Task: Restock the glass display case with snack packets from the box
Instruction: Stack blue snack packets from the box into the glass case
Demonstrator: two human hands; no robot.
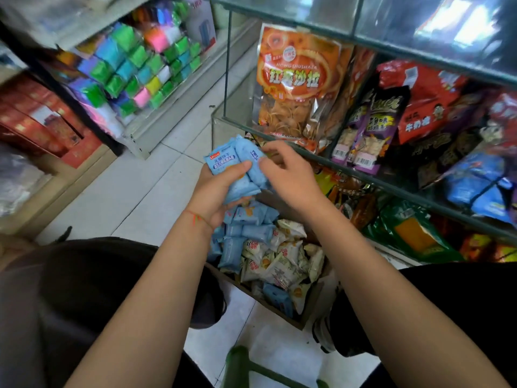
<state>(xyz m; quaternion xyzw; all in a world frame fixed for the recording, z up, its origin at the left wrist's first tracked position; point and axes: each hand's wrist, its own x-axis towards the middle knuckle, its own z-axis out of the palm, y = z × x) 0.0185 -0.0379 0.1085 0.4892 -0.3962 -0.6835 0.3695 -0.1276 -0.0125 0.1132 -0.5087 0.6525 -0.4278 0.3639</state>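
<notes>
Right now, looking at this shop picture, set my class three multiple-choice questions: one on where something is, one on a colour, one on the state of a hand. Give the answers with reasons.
1. Where is the cardboard box of snack packets?
A. On the floor between the person's knees
B. On top of the glass case
C. On the left shelf

2. What colour are the packets held in the hands?
A. Orange
B. Light blue
C. Purple

3. What is the left hand doing?
A. Hanging free
B. Pressing flat on the glass
C. Gripping a bunch of packets

Answers:
1. A: the box sits low on the tiled floor, in front of the glass case.
2. B: the wrappers are light blue with white labels.
3. C: its fingers curl round the bunch, while the right hand pinches one packet of it.
</notes>
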